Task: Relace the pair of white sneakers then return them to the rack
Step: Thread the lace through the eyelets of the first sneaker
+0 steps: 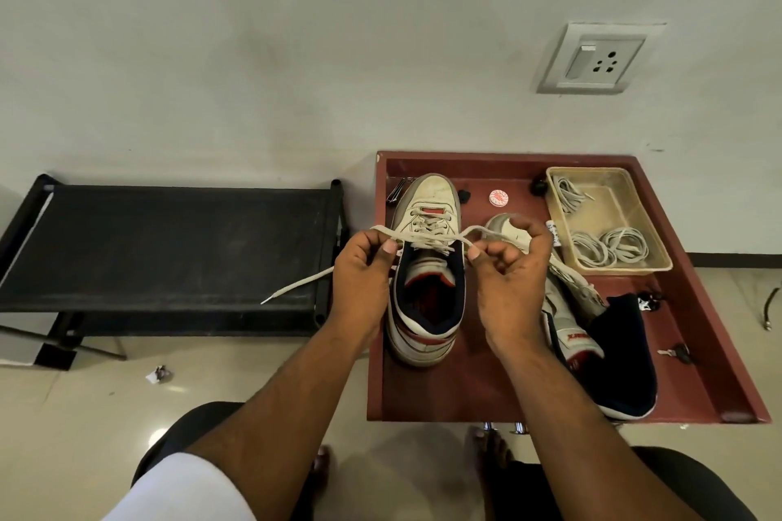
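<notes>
Both forearms reach forward and slightly inward over the red tabletop (423, 402), hands side by side above the collar of the upright sneaker (427, 266). Left hand (362, 266): fingers curled, thumb and index pinching one end of the lace (431, 243); its loose tail runs down-left past the tabletop edge over the black rack (169, 241). Right hand (512, 266): fingers curled, thumb and index pinching the other lace end, looped above the eyelets. Lace is pulled roughly level across the top eyelets. The upright sneaker sits on the tabletop, toe toward the wall. The second sneaker (592, 334) lies tipped on its side just right of it, partly behind the right hand. Beige tray (634, 262) at the far right corner holds spare laces.
</notes>
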`<state>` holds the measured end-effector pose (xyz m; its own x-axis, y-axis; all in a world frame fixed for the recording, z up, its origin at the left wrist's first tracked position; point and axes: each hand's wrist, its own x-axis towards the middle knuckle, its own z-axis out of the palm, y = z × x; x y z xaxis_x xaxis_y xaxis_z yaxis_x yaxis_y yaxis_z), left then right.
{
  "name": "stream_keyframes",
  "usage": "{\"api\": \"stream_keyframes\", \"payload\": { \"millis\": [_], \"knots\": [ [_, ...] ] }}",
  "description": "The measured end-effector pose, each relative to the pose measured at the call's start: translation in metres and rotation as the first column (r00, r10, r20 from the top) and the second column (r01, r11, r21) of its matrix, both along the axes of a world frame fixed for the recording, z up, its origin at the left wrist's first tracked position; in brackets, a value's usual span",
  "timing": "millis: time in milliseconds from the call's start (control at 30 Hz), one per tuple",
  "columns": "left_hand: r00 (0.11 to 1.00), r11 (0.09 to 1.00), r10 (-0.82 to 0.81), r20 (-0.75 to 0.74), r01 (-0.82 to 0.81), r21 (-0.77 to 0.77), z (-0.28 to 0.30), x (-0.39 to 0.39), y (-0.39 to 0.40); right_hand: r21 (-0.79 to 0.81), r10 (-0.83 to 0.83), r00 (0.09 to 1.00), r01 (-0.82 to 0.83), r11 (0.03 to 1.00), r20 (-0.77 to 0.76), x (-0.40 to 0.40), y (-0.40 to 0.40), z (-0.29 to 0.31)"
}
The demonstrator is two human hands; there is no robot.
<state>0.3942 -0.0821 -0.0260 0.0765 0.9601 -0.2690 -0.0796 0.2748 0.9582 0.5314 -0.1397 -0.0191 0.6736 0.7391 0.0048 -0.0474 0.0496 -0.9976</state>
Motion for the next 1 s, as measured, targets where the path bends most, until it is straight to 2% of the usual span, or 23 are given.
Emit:
{"api": "stream_keyframes", "payload": {
  "millis": [233,400,500,567,600,667,733,767,867,1000],
  "knots": [
    [0.996,0.996,0.084,0.042,-0.083,-0.045,0.001,0.003,-0.003,-0.005,-0.027,0.999,0.027,1.000,0.022,0.003,-0.002,-0.002],
    [0.997,0.999,-0.003,0.083,0.006,-0.037,0.009,-0.001,-0.003,0.037,0.034,0.999,-0.034,0.999,-0.009,0.002,-0.005,0.002],
    [0.978,0.994,-0.026,0.206,0.047,-0.098,0.020,-0.001,-0.005,0.013,0.028,0.992,-0.026,1.000,-0.123,-0.001,-0.004,0.007],
    [0.965,0.992,-0.044,0.260,0.074,-0.107,0.028,0.000,-0.006,-0.089,-0.031,0.979,0.013,0.996,-0.203,0.000,0.000,0.012],
    [0.960,0.991,-0.052,0.275,0.084,-0.105,0.031,0.001,-0.006,-0.177,-0.029,0.971,-0.014,0.984,-0.238,0.002,0.003,0.015],
    [0.951,0.989,-0.041,0.306,0.083,-0.125,0.035,0.003,-0.004,-0.328,0.064,0.946,-0.173,0.929,-0.317,0.002,0.009,0.023],
    [0.943,0.987,-0.012,0.334,0.065,-0.148,0.038,0.003,-0.003,-0.330,0.164,0.895,-0.316,0.889,-0.414,-0.001,0.012,0.031],
    [0.940,0.987,-0.005,0.340,0.060,-0.151,0.038,0.003,-0.003,-0.280,0.173,0.871,-0.327,0.903,-0.460,-0.002,0.014,0.034],
    [0.927,0.985,0.008,0.375,0.056,-0.162,0.038,0.002,-0.002,-0.140,0.063,0.824,-0.170,0.975,-0.563,-0.009,0.016,0.041],
    [0.885,0.972,0.104,0.454,0.007,-0.235,0.035,0.001,-0.004,-0.036,-0.053,0.791,0.039,0.999,-0.609,-0.015,0.008,0.036]
  ]
}}
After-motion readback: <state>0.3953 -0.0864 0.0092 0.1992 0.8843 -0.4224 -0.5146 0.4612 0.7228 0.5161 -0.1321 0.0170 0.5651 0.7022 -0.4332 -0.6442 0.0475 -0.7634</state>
